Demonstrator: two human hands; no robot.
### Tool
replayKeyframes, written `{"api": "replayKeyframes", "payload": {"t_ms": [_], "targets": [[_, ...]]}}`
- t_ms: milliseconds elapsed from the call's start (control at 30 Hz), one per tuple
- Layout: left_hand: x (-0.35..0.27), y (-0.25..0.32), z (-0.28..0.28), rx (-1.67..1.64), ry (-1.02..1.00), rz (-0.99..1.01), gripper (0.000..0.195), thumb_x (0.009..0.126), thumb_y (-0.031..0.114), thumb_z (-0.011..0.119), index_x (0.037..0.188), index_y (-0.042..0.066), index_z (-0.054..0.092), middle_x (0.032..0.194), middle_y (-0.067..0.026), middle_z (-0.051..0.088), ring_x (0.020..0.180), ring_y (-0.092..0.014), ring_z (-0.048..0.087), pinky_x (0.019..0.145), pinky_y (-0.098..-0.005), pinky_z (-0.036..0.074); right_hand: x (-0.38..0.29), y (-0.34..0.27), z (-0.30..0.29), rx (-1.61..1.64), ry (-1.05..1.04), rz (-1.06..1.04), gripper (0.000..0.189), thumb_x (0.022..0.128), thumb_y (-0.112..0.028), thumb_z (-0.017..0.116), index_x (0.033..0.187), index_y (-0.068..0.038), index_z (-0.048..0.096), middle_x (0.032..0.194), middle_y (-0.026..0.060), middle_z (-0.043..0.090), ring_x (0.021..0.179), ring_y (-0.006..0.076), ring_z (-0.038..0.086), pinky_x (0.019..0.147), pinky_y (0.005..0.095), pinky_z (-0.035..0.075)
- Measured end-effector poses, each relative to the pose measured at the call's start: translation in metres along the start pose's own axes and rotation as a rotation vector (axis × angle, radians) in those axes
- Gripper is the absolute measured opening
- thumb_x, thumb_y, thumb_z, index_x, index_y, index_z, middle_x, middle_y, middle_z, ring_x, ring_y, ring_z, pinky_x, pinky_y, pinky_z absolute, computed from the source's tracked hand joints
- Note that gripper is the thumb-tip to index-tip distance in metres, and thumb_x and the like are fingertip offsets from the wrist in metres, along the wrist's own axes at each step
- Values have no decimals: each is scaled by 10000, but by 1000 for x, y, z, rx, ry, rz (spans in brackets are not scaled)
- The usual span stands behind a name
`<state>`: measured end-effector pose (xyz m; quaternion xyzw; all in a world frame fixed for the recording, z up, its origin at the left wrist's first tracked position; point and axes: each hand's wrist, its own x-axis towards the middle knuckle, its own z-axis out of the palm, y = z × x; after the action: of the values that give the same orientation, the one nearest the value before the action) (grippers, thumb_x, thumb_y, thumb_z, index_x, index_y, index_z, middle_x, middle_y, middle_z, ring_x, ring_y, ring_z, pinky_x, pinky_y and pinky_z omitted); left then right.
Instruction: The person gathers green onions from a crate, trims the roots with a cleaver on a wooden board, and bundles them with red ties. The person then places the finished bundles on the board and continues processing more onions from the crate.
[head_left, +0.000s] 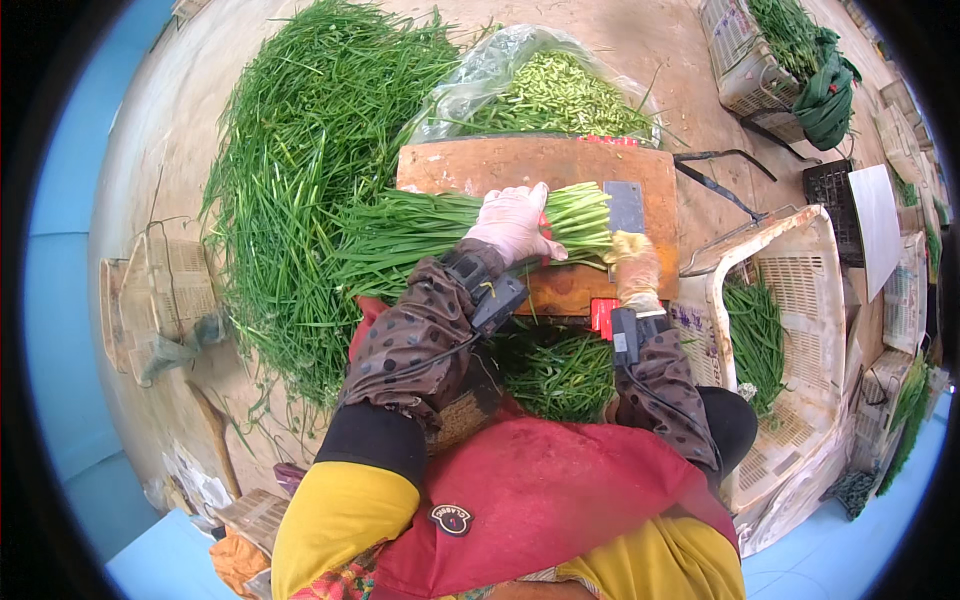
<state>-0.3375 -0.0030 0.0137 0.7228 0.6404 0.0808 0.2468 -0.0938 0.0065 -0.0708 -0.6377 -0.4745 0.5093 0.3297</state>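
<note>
My left hand (511, 223), in a pale glove, is closed over a bunch of garlic chives (581, 217) lying across a wooden board (465, 161). A red band (545, 225) shows around the bunch beside my fingers. The pale cut-looking stem ends point right and the green leaves trail left. My right hand (637, 271), in a yellowish glove, is at the lower stem ends, its fingers curled. Under and beyond it lies a flat rectangular metal plate or blade (625, 206). Whether my right fingers grip anything is hidden.
Left of the board is a large heap of loose chives (300, 165). Behind it stands a clear plastic bag (480, 82) of trimmed stem pieces (570, 90). To the right is a white plastic crate (814, 315) with chives inside. Red strips (603, 316) stick out at the board's near edge.
</note>
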Motion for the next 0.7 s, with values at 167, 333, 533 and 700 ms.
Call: {"api": "replayKeyframes", "payload": {"t_ms": [167,333,533,700], "targets": [[0,-1,0,-6,7,-8,839,575,565,871,1142,52,524,988,-159,664,1004,-370,634,898,-440,465,-22,-40,-29,36,57,-11,197,989,-212,613,931,-35,678,770,34,687,583,93,570,527,260,439],[-1,-1,0,23,10,-9,863,592,537,867,1207,41,519,1012,-155,667,1041,-367,632,909,-439,471,-60,-65,12,-12,-289,-138,208,923,-157,679,1100,-50,703,977,88,718,714,197,666,663,280,523],[-6,-3,0,33,30,59,1018,599,446,868,1418,34,424,1095,-132,650,1087,-343,613,940,-428,458,-52,-67,57,-404,-289,-572,241,895,-96,687,1126,-29,677,912,107,715,796,194,680,705,319,525],[-12,-3,-4,64,-2,62,1051,576,425,888,1445,83,406,1172,-136,628,1153,-351,578,1015,-501,403,-53,-69,53,-391,-289,-588,159,890,-113,673,1032,-47,701,916,117,694,824,254,679,751,340,523]]}}
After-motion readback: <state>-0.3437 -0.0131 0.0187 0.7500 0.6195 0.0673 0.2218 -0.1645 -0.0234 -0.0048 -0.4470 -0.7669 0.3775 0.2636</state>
